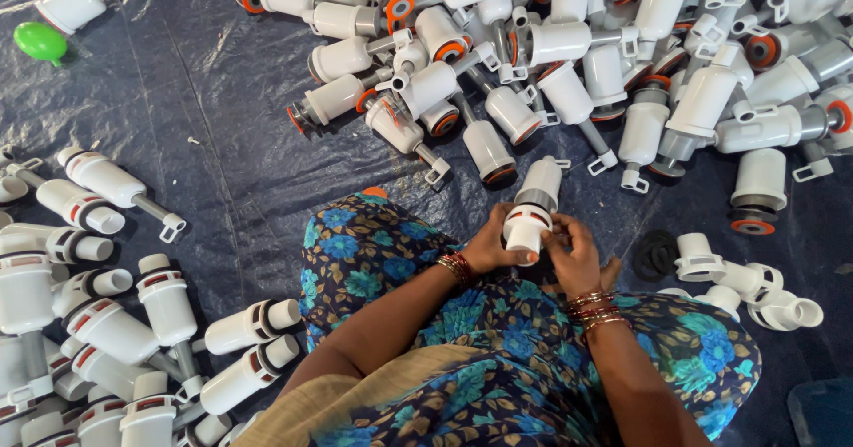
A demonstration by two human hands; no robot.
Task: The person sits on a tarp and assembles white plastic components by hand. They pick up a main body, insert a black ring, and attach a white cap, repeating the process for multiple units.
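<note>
Both hands hold one white plastic valve part (533, 205) with a grey band and an orange ring, just above my knee in blue floral cloth (373, 251). My left hand (490, 244) grips its lower end from the left. My right hand (573, 253) pinches the same end from the right, fingers on the rim. Bangles circle both wrists.
A big heap of similar white parts (569, 47) with orange rings fills the top and right. Another group of white parts (107, 323) lies at the left. Black rubber rings (656, 253) and small white pieces (755, 287) sit at the right. A green object (40, 42) lies top left on the blue tarp (213, 145).
</note>
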